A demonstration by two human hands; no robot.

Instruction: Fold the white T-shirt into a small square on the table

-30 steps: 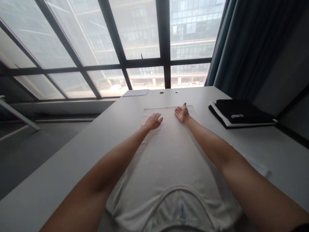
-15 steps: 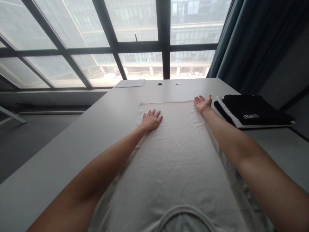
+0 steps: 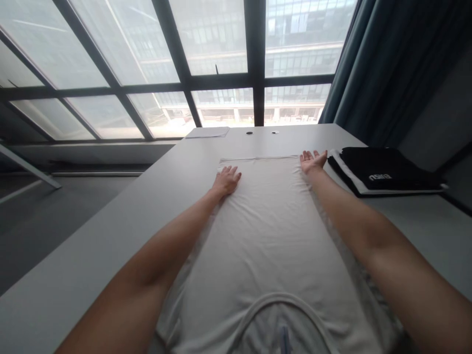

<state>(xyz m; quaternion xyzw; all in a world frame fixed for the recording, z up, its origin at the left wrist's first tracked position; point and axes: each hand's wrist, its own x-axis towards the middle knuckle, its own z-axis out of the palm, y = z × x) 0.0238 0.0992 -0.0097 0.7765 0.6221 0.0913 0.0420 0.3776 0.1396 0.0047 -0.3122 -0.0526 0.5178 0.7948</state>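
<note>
A white T-shirt (image 3: 273,231) lies spread lengthwise in front of me, its round collar close to my body and its hem at the far end. Light wrinkles cross the cloth. My left hand (image 3: 227,181) rests palm down on the left edge of the shirt just short of the hem, fingers spread. At the far right corner of the hem is my right hand (image 3: 313,161), palm turned up and fingers apart, its back against the shirt's edge. Neither hand grips the cloth.
The shirt lies on a white table (image 3: 140,221). To the right sits a stack of folded black and white clothes (image 3: 387,169). Sheets of paper (image 3: 207,132) lie at the far left corner, near two round cable holes. Beyond are windows and a dark blue curtain (image 3: 363,64).
My left hand has slid slightly left, toward the shirt's edge. My right hand stays at the hem corner. The view has shifted a little, showing more of the collar.
</note>
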